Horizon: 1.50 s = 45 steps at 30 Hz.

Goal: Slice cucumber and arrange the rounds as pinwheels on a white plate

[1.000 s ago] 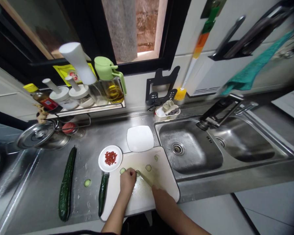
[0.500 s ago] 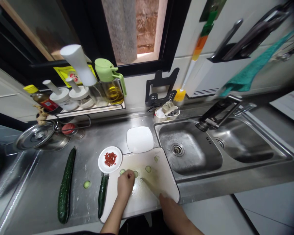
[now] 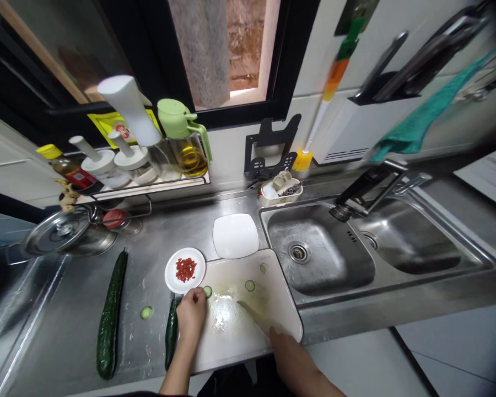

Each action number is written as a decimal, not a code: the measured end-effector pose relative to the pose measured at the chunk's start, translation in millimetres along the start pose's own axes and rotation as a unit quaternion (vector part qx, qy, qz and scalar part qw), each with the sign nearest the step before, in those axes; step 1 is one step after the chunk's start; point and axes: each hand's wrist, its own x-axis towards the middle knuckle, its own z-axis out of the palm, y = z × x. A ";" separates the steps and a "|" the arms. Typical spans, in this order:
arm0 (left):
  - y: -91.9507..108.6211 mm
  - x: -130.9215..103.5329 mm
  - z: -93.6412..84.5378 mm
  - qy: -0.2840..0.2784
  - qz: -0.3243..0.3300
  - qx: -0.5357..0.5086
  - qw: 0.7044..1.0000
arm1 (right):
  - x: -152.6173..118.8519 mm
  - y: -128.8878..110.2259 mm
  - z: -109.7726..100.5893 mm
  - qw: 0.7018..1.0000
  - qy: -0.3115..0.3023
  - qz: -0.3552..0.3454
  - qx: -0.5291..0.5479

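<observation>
At a steel kitchen counter, a person's right hand [image 3: 289,353] is closed around the handle end of a knife [image 3: 254,316], its blade slanting over the cutting board [image 3: 223,350] towards the middle. The left hand [image 3: 190,315] is at the board's left edge, thumb and fingers drawn together beside a cucumber slice [image 3: 207,291]; whether anything is pinched between them cannot be told.

The left hand has just shifted from nearer the board's middle, and the slice that lay by its fingers there no longer shows. That suggests, as a judgement, handling of loose slices rather than cutting; where the missing slice is cannot be seen.

Two more slices lie on the board, one right of its middle [image 3: 249,285] and one near its far right corner [image 3: 263,268]. Left of the board, a short cucumber [image 3: 171,333] rests partly hidden by the left hand and forearm, with a lone slice [image 3: 146,312] and a long cucumber [image 3: 111,320] farther out. At the board's far left corner sits a round plate [image 3: 170,271] of red pieces [image 3: 186,269]; just behind the board's far edge is a square white plate [image 3: 235,235]. The sink [image 3: 318,248] lies to the board's right.
</observation>
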 end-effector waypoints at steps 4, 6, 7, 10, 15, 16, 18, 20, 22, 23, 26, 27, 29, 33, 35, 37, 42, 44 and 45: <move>6.2 -2.1 5.8 0.034 0.053 -0.022 0.998 | -1.0 -0.4 -0.9 1.000 0.004 0.004 0.015; 16.2 -3.3 11.2 0.012 0.078 -0.048 0.996 | -2.0 -1.6 -2.3 1.000 0.001 0.009 0.022; 23.3 -4.0 14.8 -0.009 0.090 -0.061 0.994 | -2.5 -2.2 -3.0 1.000 0.000 0.011 0.025; 50.5 -6.6 28.8 -0.087 0.138 -0.064 0.985 | -3.7 -4.2 -4.4 0.999 0.002 0.016 0.029; 89.7 -11.9 53.8 -0.175 0.167 0.010 0.970 | -4.2 -7.0 -6.6 1.000 -0.003 0.016 0.003; 93.9 -12.9 57.5 -0.183 0.162 0.023 0.969 | -4.1 -7.4 -7.2 1.000 -0.004 0.018 -0.002; 98.7 -14.5 62.8 -0.190 0.154 0.041 0.969 | -4.0 -8.2 -8.2 1.000 -0.002 0.022 -0.007; 100.5 -15.6 65.6 -0.188 0.152 0.051 0.969 | -3.9 -8.9 -9.2 0.999 -0.010 0.033 -0.010; 101.0 -16.1 66.6 -0.186 0.151 0.053 0.970 | -3.7 -9.4 -10.2 0.999 -0.017 0.036 -0.013; 101.1 -16.2 66.8 -0.184 0.150 0.053 0.970 | -3.6 -9.6 -10.7 0.999 -0.019 0.038 -0.013; 101.0 -16.2 67.5 -0.178 0.155 0.052 0.970 | -3.4 -9.4 -11.7 0.999 -0.013 0.032 -0.010; 100.8 -16.2 68.0 -0.175 0.159 0.048 0.970 | -3.4 -9.2 -11.8 0.999 -0.014 0.032 -0.010; 100.4 -16.2 69.1 -0.179 0.160 0.035 0.970 | -3.6 -8.4 -11.7 0.999 -0.015 0.030 -0.014; 99.1 -16.3 69.5 -0.193 0.137 0.014 0.972 | -3.9 -6.8 -9.8 0.999 -0.014 0.029 -0.017; 96.6 -16.0 67.1 -0.185 0.123 0.001 0.975 | -3.7 -6.3 -9.2 0.999 -0.011 0.028 -0.021; 91.6 -15.2 62.6 -0.174 0.106 -0.019 0.979 | -3.5 -5.7 -9.6 0.999 -0.009 0.024 -0.025; 69.0 -12.9 48.5 -0.150 0.079 -0.050 0.984 | -3.0 -2.1 -13.2 0.999 -0.029 0.012 -0.035; 60.0 -12.5 44.4 -0.143 0.073 -0.055 0.986 | -2.0 -1.3 -14.1 0.999 -0.027 0.007 -0.034; 56.5 -12.5 42.9 -0.140 0.069 -0.057 0.986 | -1.1 -1.6 -14.5 0.999 -0.022 0.005 -0.033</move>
